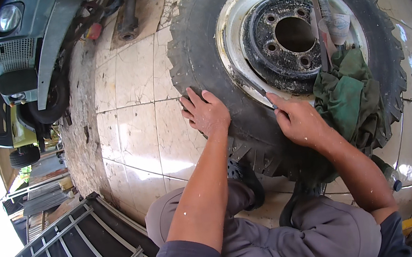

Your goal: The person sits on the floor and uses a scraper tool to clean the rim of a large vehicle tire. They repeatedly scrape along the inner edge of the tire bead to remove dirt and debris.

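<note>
Wheel: large black knobbly tyre on a scuffed white steel rim (234, 26), lying flat on the pale cracked tile floor (133, 127), close in front of the knees.
Left hand (206, 114): flat on the tyre's near-left sidewall, fingers spread and pressed down, pinching nothing.
Right hand (299, 122): closed around a thin dark metal tool (262, 92), only its tip showing past the fingers.
Tool axis: slanting up and to the left from the right hand, tip touching the seam where rubber meets the rim's near edge.
Key relation: rim edge just beyond the right hand, which is the nearer; left hand well to the left, on the rubber.
On the wheel: crumpled green cloth (351, 101) draped over the right side, just beside the right hand; flat grey metal bar (319, 30) and small pale cup (339, 27) resting inside the rim's far right.
Around: grey-green vehicle front (23, 43) at the floor's far-left corner; metal grating (76, 249) at the near-left.
</note>
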Motion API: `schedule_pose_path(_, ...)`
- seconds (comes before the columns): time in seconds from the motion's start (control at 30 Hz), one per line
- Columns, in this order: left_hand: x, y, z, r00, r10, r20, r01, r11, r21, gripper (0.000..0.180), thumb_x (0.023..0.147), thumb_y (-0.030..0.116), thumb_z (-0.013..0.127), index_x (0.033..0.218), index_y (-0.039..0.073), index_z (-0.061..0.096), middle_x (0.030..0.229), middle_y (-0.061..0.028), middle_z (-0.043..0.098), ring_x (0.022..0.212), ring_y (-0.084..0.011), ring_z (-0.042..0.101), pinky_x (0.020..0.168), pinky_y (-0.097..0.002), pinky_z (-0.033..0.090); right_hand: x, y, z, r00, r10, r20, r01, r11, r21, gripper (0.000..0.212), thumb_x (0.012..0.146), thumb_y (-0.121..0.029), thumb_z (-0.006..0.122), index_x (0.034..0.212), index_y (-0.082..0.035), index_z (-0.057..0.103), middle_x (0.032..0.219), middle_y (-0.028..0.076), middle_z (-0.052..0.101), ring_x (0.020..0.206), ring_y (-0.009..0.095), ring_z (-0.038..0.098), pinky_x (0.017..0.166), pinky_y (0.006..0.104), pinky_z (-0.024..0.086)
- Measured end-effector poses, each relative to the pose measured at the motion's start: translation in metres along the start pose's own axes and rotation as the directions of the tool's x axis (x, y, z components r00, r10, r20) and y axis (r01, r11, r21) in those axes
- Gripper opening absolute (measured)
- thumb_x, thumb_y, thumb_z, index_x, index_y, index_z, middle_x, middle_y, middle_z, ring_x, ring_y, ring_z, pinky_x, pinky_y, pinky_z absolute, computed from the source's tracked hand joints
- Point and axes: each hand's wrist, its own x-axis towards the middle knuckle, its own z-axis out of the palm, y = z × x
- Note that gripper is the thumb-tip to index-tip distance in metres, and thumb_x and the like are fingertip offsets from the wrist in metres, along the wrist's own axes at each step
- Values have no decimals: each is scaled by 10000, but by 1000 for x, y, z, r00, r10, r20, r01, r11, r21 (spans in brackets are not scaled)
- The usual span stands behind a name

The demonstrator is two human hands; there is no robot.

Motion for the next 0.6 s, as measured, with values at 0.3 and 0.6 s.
schedule_pose_path(0.3,-1,-4,-1,1000,11,6,-10,1000,-15,612,1046,430,343,1594,159,305,1671,-155,210,1496,-451,210,1178,-583,247,-9,-3,12,998,-19,-58,21,999,25,477,909,-93,552,1372,19,557,958,279,680,876,468,648,800,526,496)
schedule_pose_path(0.6,0,-3,-2,1000,4,25,-3,999,-36,618,1042,424,342,1597,153,300,1675,-155,199,1506,-452,184,1182,-587,232,-4,-8,-30,856,370,362,-497,783,374,542,965,-234,603,1471,-73,491,822,96,660,550,121,571,575,313,490)
